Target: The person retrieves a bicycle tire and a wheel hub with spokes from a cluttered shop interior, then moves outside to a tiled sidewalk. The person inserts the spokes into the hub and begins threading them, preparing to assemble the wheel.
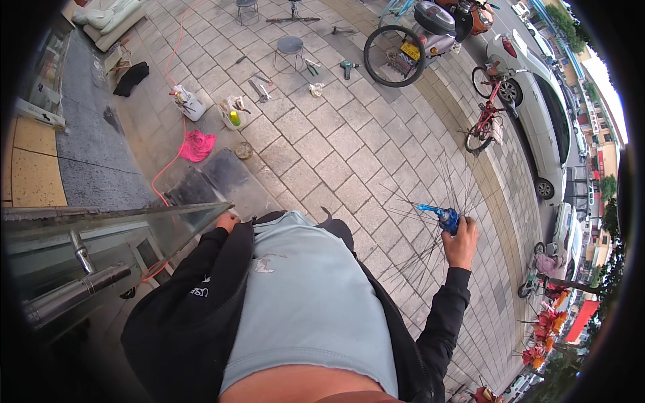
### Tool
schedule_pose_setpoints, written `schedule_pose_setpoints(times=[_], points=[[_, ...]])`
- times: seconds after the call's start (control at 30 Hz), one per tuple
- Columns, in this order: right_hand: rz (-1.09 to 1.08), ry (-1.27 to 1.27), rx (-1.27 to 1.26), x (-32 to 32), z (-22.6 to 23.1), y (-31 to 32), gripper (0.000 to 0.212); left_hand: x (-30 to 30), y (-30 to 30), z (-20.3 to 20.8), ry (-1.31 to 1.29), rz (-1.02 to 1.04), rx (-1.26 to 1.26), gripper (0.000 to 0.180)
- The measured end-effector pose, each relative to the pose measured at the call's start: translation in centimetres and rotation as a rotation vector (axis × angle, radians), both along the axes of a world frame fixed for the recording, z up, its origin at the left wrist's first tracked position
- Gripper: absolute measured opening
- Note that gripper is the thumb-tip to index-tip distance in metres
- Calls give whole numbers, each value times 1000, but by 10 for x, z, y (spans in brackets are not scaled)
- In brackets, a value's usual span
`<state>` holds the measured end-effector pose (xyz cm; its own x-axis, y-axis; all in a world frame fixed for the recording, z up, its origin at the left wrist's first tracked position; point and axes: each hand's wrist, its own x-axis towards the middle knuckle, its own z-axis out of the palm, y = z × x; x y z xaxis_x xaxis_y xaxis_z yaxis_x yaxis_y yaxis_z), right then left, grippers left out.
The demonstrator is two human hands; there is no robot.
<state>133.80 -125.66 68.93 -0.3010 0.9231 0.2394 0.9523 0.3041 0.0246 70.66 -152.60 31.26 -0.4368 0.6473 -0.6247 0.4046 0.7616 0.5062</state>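
In my right hand (461,243), held out to the right above the paving, is a blue bicycle wheel hub (448,220). Long thin spokes fan out loosely from it on all sides, with no rim around them. My fingers and thumb close round the hub's near side. At the left, my left hand (228,221) is curled at the outer edge of a glass door (168,232); part of its fingers is hidden there. Both forearms are in black sleeves.
Ahead on the paving stand a white bucket (190,106), a tool tray (235,113) and a round stool (290,46). A pink cloth (197,146) lies by an orange cable. A cordless drill (347,68), bare wheel (394,56), red bicycle (485,119) and white car (537,114) are farther off.
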Motion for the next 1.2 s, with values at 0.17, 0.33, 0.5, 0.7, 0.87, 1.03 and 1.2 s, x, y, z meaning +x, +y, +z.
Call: schedule_pose_setpoints(times=[0.17, 0.33, 0.5, 0.7, 0.87, 1.03, 1.2], points=[[45, 4, -76, -2, -52, 96, 58, 2, 61, -11, -26, 160, 65, 35], [132, 5, -78, 2, -119, 196, 57, 17, 107, -54, 19, 222, -6, 37], [261, 33, -15, -9, -176, 305, 57, 33, 137, -137, 154, 113, -228, 37], [311, 42, -84, -14, -213, 398, 53, 72, 291, -100, 45, 344, 87, 37], [334, 44, -134, -35, -234, 484, 55, 61, 401, -88, 135, 186, 146, 38], [309, 52, -184, -68, -259, 547, 52, 17, 450, -125, 110, 148, -15, 43], [244, 30, -215, -97, -272, 602, 51, -44, 496, -132, 166, 75, -187, 42]])
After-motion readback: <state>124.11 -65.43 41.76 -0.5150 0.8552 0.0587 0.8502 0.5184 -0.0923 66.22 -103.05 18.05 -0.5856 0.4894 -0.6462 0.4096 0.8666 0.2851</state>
